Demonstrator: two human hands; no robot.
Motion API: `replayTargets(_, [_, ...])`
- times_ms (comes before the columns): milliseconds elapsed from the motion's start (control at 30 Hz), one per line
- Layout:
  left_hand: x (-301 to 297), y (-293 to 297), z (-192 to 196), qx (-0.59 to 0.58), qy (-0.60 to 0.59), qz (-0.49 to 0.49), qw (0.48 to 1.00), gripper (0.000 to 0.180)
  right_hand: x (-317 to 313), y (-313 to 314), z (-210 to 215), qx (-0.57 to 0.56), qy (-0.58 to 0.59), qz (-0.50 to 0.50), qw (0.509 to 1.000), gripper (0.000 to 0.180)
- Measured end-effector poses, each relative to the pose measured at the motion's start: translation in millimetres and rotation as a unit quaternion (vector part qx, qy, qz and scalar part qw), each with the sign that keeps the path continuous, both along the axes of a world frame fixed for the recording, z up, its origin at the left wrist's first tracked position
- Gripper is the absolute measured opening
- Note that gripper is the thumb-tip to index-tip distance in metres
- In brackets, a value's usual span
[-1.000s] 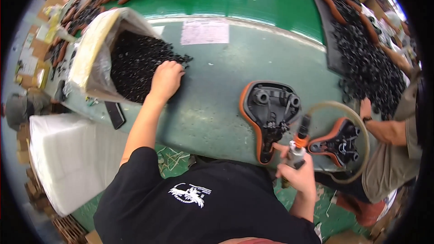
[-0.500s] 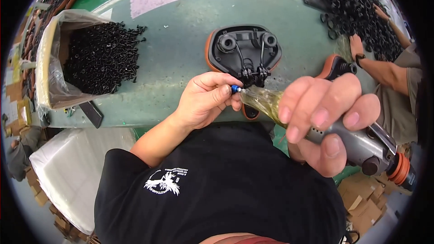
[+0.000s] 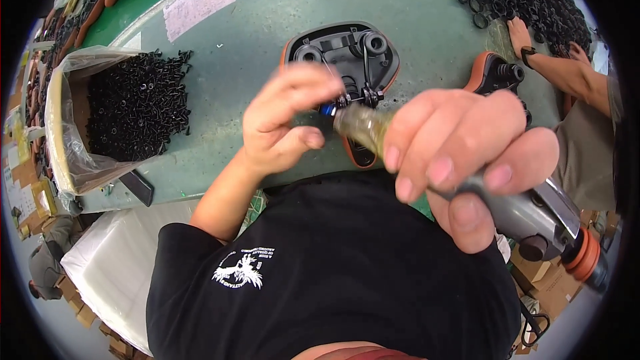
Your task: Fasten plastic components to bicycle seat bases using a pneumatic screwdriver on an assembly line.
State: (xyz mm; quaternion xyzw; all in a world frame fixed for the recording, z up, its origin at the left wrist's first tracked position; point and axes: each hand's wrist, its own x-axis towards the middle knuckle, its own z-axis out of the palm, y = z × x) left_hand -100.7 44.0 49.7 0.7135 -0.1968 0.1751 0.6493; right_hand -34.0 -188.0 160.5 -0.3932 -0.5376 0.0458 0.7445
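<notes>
Saddle (image 3: 348,60): lying upside down on the bench (image 3: 253,47), already carrying rods (image 3: 366,70), apparently lacking completed fastening. Left hand (image 3: 273,120): hovering loosely spread beside the blue tip (image 3: 327,110). Right hand (image 3: 460,150): gripping the grey driver (image 3: 523,213).

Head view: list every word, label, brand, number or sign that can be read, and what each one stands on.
Black shirt: small white lettering around a white emblem; wording withheld, not copied here.
Pale paper sheet on the table: print too small to read.
Cardboard boxes: any print is too small to read.
</notes>
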Motion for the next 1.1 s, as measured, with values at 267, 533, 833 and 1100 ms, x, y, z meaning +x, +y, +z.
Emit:
replayTargets(267, [39, -6, -55, -0.013, 0.134, 0.164, 0.977, 0.046, 22, 28, -5, -0.097, 0.029, -0.101, 0.99, 0.033])
replayTargets(533, [41, -11, -71, -0.056, 0.074, 0.21, 0.973, 0.035, 32, 60, -23, -0.15, 0.008, -0.071, 0.986, 0.029])
replayTargets(833, [40, -9, -68, -0.043, 0.068, 0.242, 0.967, 0.04, 37, 94, -35, -0.241, -0.086, -0.081, 0.963, 0.026])
replayTargets(1100, [35, -8, -64, -0.052, 0.071, 0.268, 0.959, 0.042, 38, 108, -51, -0.22, 0.029, -0.051, 0.974, 0.025])
